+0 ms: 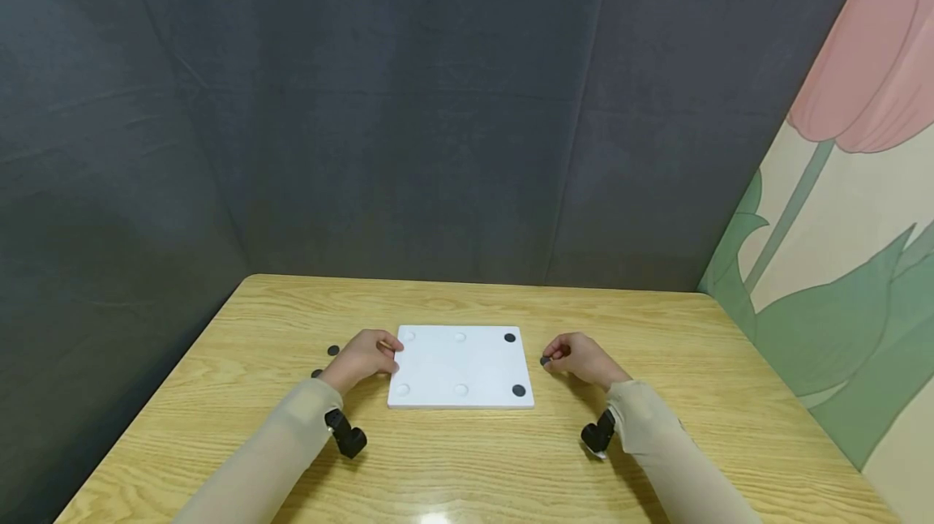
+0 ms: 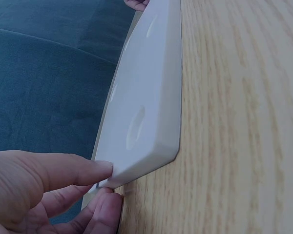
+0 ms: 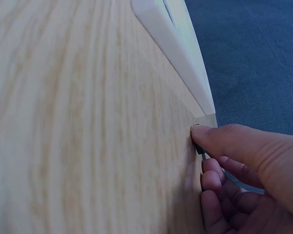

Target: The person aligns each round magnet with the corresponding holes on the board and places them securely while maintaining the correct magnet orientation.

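A white rectangular board (image 1: 489, 366) with shallow round recesses lies flat on the wooden table. Two black discs sit in its right-hand recesses: a far disc (image 1: 509, 337) and a near disc (image 1: 519, 390). At the board's left edge my left hand (image 1: 366, 358) grips it, thumb on top and fingers curled at the side, as the left wrist view shows. Just right of the board, my right hand (image 1: 581, 358) pinches another black disc (image 1: 545, 361) between thumb and fingers, low over the table. In the right wrist view the thumb mostly covers this disc (image 3: 200, 149).
Two loose black discs lie left of the board: one farther back (image 1: 333, 350), another disc (image 1: 317, 373) partly behind the left wrist. The wooden table (image 1: 467, 467) ends at a dark curtain (image 1: 409, 143) behind. A flower-painted wall (image 1: 861, 264) borders the right.
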A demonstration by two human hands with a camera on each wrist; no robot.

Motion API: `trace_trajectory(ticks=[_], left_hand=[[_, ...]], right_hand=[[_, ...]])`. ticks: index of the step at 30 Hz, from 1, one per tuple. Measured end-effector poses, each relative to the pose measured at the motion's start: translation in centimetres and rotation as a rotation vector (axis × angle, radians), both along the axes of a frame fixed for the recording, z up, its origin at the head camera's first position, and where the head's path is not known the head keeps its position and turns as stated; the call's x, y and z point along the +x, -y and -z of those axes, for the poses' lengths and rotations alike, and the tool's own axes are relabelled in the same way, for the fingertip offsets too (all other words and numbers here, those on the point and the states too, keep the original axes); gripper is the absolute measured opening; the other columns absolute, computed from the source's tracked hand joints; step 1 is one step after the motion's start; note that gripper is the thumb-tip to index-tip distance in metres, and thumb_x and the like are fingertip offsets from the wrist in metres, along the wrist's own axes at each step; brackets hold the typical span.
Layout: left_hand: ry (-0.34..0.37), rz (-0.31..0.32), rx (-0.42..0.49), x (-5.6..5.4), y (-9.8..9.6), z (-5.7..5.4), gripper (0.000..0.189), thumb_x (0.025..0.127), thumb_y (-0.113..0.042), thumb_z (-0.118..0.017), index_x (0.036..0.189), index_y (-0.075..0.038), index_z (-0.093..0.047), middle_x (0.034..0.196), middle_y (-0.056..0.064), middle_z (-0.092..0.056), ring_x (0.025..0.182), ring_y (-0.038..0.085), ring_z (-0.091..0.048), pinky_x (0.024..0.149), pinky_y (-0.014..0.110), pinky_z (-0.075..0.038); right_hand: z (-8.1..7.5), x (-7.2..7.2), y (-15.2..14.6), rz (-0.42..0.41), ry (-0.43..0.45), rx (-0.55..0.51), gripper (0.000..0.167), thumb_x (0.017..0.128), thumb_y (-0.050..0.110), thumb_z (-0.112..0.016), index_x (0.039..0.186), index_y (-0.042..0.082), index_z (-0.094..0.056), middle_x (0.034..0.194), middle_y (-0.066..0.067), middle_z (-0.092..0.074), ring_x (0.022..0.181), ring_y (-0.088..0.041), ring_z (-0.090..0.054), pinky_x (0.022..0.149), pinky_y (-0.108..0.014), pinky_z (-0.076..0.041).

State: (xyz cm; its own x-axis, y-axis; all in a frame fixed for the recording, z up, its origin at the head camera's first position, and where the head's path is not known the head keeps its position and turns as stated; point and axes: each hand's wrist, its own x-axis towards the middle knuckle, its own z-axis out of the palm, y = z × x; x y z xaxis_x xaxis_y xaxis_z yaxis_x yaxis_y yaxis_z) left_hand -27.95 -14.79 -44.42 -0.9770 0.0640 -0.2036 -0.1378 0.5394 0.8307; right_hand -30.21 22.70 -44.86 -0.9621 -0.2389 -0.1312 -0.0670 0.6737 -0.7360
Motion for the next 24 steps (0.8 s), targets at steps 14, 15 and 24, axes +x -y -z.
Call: trace_trajectory(ticks=[14, 15, 24], left_hand=[[-0.006, 0.003, 0.011, -0.09, 0.07, 0.11, 0.030, 0.076, 0.007, -0.072, 0.104, 0.000, -0.067, 0.091, 0.010, -0.058, 0.079, 0.020, -0.052, 0.065, 0.026, -0.047], [-0.006, 0.005, 0.011, -0.09, 0.08, 0.11, 0.030, 0.076, 0.007, -0.072, 0.105, -0.001, -0.067, 0.091, 0.010, -0.058, 0.079, 0.020, -0.052, 0.065, 0.026, -0.047], [-0.006, 0.009, 0.008, -0.01, 0.12, 0.02, 0.030, 0.076, 0.007, -0.072, 0.105, -0.001, -0.067, 0.092, 0.011, -0.058, 0.080, 0.020, -0.053, 0.066, 0.027, -0.047]], right_hand=[[-0.16, 0.08, -0.13, -0.029, 0.000, -0.012, 0.016, 0.082, 0.002, -0.073, 0.095, -0.002, -0.065, 0.084, -0.006, -0.060, 0.076, -0.015, -0.050, 0.066, -0.023, -0.042], [-0.16, 0.09, -0.15, -0.031, 0.001, -0.013, 0.016, 0.082, 0.002, -0.073, 0.095, -0.002, -0.065, 0.084, -0.006, -0.060, 0.076, -0.015, -0.051, 0.065, -0.023, -0.042], [-0.05, 0.01, -0.17, -0.033, 0.003, -0.020, 0.014, 0.083, 0.002, -0.072, 0.095, -0.002, -0.065, 0.084, -0.006, -0.061, 0.076, -0.015, -0.052, 0.066, -0.023, -0.043]])
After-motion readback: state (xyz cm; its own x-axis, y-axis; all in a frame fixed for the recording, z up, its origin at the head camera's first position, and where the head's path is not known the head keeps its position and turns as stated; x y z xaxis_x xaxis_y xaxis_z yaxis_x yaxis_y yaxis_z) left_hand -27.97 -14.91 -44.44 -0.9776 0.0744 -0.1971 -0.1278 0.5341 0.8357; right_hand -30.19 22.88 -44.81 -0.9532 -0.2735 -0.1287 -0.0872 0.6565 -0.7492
